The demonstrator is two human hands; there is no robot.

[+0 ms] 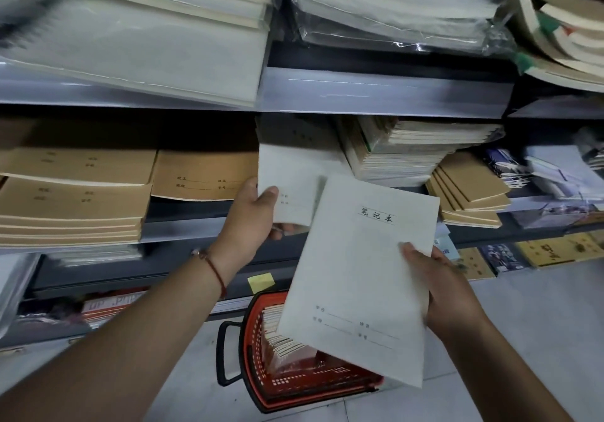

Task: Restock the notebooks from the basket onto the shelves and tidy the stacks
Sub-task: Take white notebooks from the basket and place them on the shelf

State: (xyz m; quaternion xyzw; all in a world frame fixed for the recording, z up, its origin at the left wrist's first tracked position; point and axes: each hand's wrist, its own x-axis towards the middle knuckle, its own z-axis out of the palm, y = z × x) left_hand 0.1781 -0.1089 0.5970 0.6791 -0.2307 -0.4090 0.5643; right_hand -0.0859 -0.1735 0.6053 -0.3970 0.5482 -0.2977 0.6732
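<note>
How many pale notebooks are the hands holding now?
2: one in the left hand, the pale notebook at the shelf; one in the right hand, the titled notebook over the basket.

white notebook (359,278) titled "笔记本"

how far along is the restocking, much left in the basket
Midway, it seems. Done: brown stacks and a pale stack already sit on the middle shelf. In hand: the left hand grips a pale notebook at that stack's front edge, and the right hand holds another notebook. Left: the red basket on the floor holds a row of notebooks, and several stacks sit askew.
</note>
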